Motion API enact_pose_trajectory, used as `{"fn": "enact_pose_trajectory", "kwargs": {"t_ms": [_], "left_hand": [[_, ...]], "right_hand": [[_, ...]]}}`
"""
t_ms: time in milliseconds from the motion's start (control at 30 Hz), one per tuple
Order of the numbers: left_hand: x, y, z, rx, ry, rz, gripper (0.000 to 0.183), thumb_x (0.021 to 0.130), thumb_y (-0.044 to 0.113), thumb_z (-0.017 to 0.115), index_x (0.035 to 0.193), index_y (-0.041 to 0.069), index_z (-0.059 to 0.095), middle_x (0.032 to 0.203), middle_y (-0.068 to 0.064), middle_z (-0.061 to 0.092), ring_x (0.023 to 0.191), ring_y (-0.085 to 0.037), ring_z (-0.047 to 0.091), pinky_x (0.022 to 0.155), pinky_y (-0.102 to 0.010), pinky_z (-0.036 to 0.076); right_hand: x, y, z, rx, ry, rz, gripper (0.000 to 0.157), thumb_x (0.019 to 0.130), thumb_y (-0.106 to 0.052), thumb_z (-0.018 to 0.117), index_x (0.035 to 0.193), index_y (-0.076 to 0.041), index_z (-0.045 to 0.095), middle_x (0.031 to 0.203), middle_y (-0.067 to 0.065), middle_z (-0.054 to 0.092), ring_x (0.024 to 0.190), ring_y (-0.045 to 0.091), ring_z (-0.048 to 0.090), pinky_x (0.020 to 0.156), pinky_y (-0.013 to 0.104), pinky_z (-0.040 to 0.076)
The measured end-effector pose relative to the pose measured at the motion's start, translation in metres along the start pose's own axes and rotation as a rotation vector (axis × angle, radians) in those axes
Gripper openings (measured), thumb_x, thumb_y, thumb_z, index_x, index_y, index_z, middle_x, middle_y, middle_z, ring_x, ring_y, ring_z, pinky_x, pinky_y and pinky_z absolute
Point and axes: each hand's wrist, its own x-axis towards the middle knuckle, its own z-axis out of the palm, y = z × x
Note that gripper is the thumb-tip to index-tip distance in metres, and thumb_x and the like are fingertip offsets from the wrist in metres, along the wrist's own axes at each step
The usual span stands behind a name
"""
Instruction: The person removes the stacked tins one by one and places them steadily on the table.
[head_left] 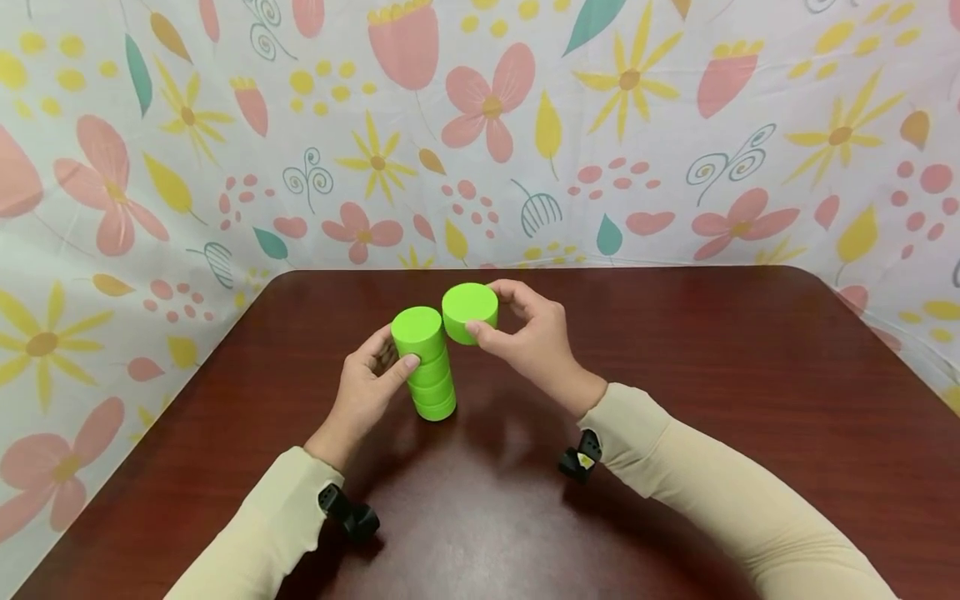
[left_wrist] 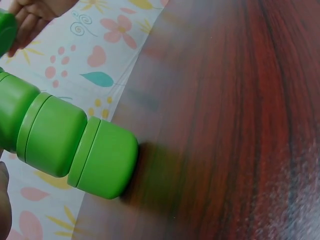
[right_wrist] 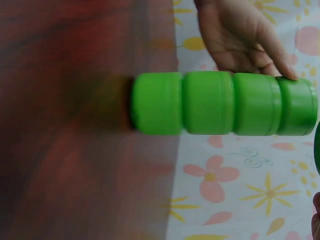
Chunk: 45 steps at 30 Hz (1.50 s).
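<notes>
A stack of several small green round jars with flat lids (head_left: 432, 385) stands upright on the table. My left hand (head_left: 362, 385) grips the top jar of that stack, thumb on the near side and fingers behind. In the right wrist view, the left thumb (right_wrist: 272, 47) reaches the uppermost jar (right_wrist: 298, 107). One more green jar (head_left: 469, 307) is pinched in my right hand (head_left: 538, 340), thumb in front, fingers at the back. It is held in the air just right of the stack's top, overlapping its edge in the head view.
The dark red-brown wooden table (head_left: 675, 350) extends around both hands. A white cloth with a flower pattern (head_left: 480, 200) hangs behind and along the sides. Black wrist cameras (head_left: 351, 515) sit under both cuffs.
</notes>
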Motion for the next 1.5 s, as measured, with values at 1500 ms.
{"fn": "enact_pose_trajectory", "kwargs": {"t_ms": [1500], "left_hand": [[0.002,-0.004,0.001,-0.01,0.023,0.009,0.047,0.083,-0.006,0.061,0.128,-0.007,0.049,0.121,-0.024,0.056,0.107,-0.003,0.056,0.094,-0.02,0.043]], "right_hand": [[-0.064,0.054,-0.012,-0.297,-0.278,0.388,0.027,0.072,-0.028,0.077,0.093,-0.014,0.066,0.085,-0.004,0.069,0.079,0.01,0.065,0.069,0.027,0.051]]}}
